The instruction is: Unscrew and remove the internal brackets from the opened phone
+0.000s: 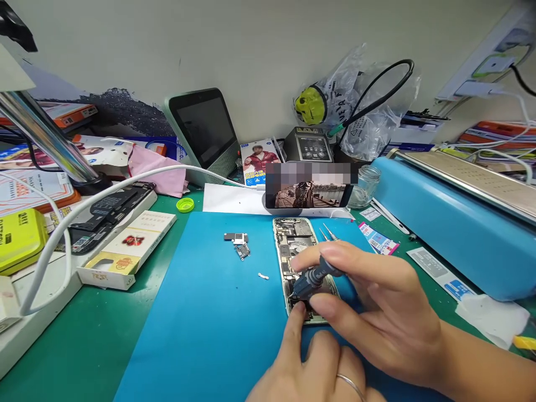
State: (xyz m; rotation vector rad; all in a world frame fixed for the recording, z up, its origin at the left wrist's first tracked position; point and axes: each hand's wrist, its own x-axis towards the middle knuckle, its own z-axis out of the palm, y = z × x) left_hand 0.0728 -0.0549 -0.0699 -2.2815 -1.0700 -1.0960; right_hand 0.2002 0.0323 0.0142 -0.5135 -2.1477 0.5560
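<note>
An opened phone (295, 240) lies on the blue mat (209, 312), its circuit boards exposed. My right hand (377, 301) is closed round a small dark screwdriver (314, 276) whose tip points down into the phone's lower half. My left hand (318, 368), a ring on one finger, rests at the phone's bottom edge with a fingertip pressing on it; the other fingers are out of sight. Tweezers (329, 231) lie just right of the phone. Small removed parts (238, 244) and a tiny metal bracket (263, 276) sit on the mat to the left.
A second phone (310, 192) playing video is propped behind the mat. A blue machine (452, 223) stands at right, a white box (129, 245) and yellow tin (19, 237) at left, a smart display (203, 134) at the back. A white cable (84, 212) crosses the left side.
</note>
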